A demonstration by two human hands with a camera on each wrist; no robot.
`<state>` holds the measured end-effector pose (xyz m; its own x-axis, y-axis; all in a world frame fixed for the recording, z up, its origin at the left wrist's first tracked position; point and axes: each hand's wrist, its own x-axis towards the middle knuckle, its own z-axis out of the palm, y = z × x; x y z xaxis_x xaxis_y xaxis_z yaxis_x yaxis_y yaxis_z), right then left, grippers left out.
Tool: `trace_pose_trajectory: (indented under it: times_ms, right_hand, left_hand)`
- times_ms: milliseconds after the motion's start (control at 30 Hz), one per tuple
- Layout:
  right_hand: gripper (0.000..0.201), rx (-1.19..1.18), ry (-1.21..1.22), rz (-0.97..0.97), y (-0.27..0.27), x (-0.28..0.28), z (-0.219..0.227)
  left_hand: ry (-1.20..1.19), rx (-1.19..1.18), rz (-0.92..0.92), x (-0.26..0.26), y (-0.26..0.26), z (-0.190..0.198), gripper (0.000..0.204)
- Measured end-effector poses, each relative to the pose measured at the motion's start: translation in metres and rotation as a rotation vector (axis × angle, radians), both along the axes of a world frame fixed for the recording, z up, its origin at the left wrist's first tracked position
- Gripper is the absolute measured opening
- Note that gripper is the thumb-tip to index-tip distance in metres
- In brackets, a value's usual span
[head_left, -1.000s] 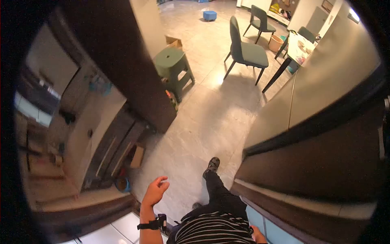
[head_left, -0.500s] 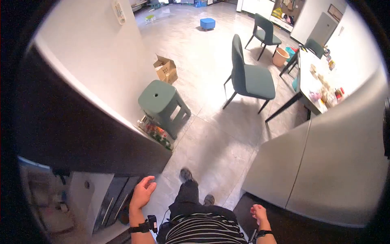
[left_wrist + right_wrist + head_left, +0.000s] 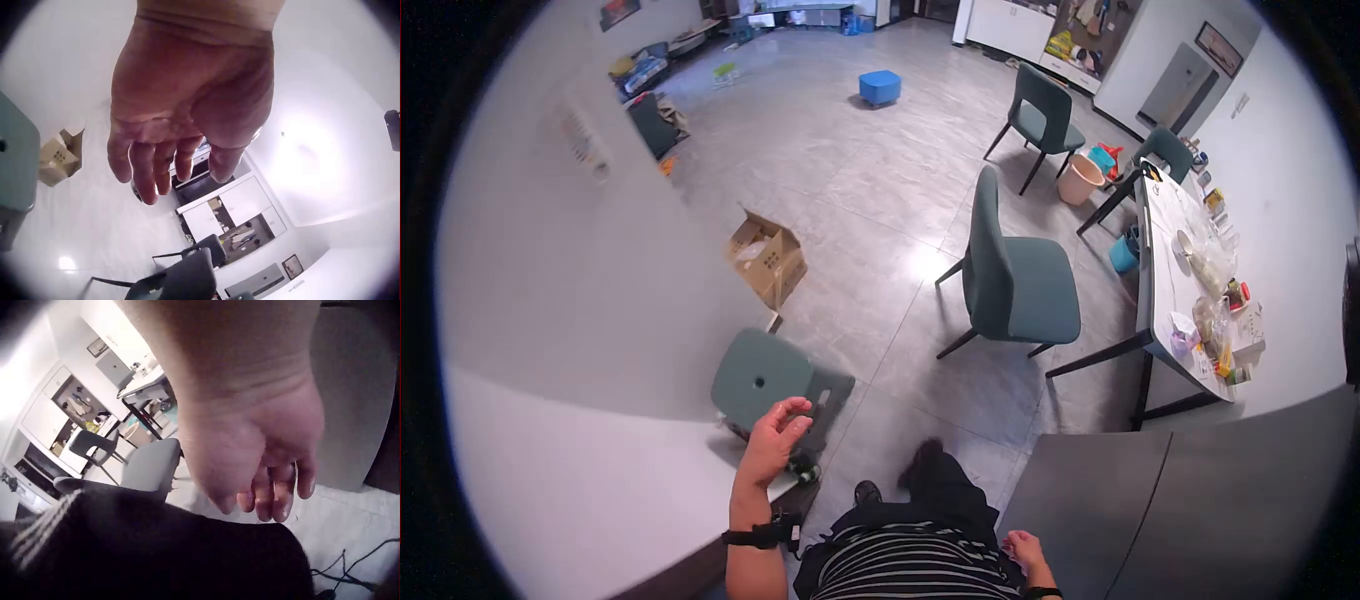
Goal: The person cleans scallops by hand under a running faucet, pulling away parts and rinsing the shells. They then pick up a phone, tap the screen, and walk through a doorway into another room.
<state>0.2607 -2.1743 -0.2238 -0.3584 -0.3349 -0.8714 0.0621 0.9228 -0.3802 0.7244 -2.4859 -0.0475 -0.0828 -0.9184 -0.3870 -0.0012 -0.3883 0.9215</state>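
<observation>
The left hand (image 3: 772,445) is held out in front of the body, and in the head view it overlaps the near edge of a green stool (image 3: 762,378). In the left wrist view that hand (image 3: 187,106) hangs with loose, slightly bent fingers and nothing in them. Low beside the striped shirt, the right hand (image 3: 1026,550) is nearest a grey cabinet-like surface (image 3: 1090,500). The right wrist view shows this hand (image 3: 256,450) empty too, its fingers loosely bent beside the dark clothing.
A green chair (image 3: 1025,285) stands ahead, with another chair (image 3: 1045,115) beyond it. The cluttered table (image 3: 1165,230) runs along the right wall. An open cardboard box (image 3: 775,265) lies behind the stool, and a blue stool (image 3: 880,87) stands farther off. Pale wall (image 3: 600,300) is at left.
The person has walked forward; the stool, chairs and table appear nearer and lower in the head view. The dark doorway has mostly passed out of view. Both hands stay empty.
</observation>
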Motion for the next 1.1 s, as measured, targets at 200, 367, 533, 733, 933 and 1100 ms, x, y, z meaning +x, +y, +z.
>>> trace_pose_trajectory:
  times_ms: [200,367,533,733,933,1100]
  right_hand:
    - [0.027,0.127,0.061,0.189,-0.121,-0.042,-0.063]
    - [0.021,0.165,-0.079,-0.141,-0.286,-0.061,-0.026]
    - [0.018,0.157,-0.099,-0.122,-0.408,-0.069,-0.032]
    - [0.021,0.212,-0.111,-0.213,-0.494,-0.011,-0.048]
    - [0.021,0.184,-0.068,-0.064,-0.613,0.059,-0.062]
    - [0.021,0.15,-0.048,-0.052,-0.725,0.063,-0.071]
  left_hand:
    - [-0.055,0.063,0.147,-0.016,-0.152,-0.006,0.033]
    - [-0.175,0.069,0.185,-0.028,-0.274,0.017,0.036]
    - [-0.203,0.077,0.261,-0.021,-0.379,0.031,0.035]
    - [-0.053,0.137,0.254,0.002,-0.572,-0.004,0.032]
    - [0.033,-0.022,0.11,-0.019,-0.802,0.036,0.03]
    - [-0.074,-0.012,0.025,-0.035,-0.937,0.025,0.032]
